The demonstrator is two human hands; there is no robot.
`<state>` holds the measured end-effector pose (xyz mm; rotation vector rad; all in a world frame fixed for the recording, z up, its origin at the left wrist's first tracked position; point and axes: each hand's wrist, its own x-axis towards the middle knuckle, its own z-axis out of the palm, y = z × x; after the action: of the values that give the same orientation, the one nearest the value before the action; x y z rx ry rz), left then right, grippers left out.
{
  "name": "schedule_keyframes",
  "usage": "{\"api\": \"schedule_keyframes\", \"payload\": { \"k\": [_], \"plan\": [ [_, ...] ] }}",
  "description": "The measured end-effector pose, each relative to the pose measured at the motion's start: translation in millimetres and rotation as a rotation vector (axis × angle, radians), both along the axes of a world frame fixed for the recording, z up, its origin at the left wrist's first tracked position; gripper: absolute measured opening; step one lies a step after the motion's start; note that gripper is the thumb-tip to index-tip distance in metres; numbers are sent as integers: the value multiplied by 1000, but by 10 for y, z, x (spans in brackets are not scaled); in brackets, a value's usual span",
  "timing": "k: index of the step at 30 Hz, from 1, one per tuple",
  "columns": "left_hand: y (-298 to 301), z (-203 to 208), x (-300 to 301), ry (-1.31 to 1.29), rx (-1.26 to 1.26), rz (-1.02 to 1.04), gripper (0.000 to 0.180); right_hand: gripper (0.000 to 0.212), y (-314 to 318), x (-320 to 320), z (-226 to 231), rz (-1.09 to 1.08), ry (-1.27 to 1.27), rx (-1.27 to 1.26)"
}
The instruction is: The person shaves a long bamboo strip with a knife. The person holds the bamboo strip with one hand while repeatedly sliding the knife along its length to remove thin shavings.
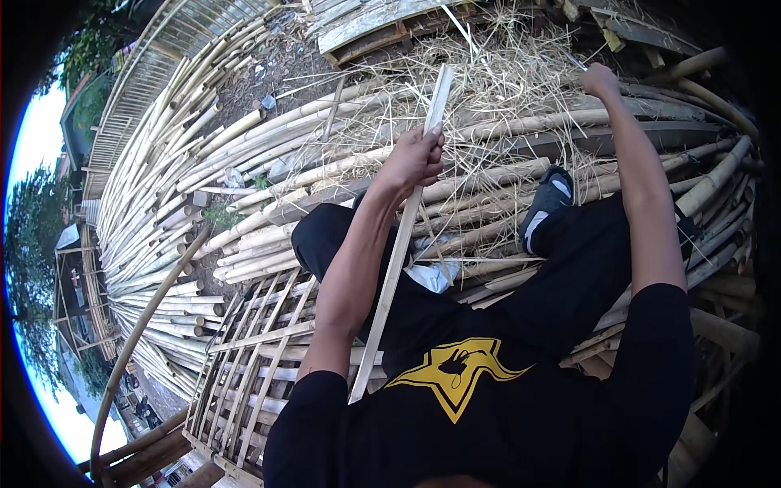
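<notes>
My left hand [415,159] is closed round a long, flat split bamboo strip [386,293]. The strip slants from my lap, beside my torso, up past my fist toward the straw-like shavings [512,69]. My right hand [600,80] is raised at the far right, apart from the strip, its fingers wrapped round the end of a knife. Only the thin knife blade [576,61] shows, pointing up and left over the shavings; the handle is hidden in my fist.
Stacked bamboo poles [268,207] spread under and around my legs. A slatted bamboo frame [260,366] lies at lower left, near a curved pole [134,342]. Wooden pallet boards [382,28] stand at the far edge. My shoe [547,203] rests among the poles.
</notes>
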<state>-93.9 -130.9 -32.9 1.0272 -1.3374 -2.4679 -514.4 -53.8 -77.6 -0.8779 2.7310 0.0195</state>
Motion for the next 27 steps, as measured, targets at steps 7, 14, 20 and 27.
{"api": "schedule_keyframes", "payload": {
  "k": [7,14,20,27],
  "plan": [
    [-186,-76,-198,137,116,-9,22,47,-221,257,157,-82,-495,-428],
    [-128,-100,-374,259,185,-101,23,49,-547,1944,645,83,-1097,-595],
    [-77,46,-281,381,284,-116,31,36,-661,2113,616,-18,-1327,-789],
    [119,193,122,245,132,-31,65,31,-667,1897,882,45,-1343,-956]
  ]
}}
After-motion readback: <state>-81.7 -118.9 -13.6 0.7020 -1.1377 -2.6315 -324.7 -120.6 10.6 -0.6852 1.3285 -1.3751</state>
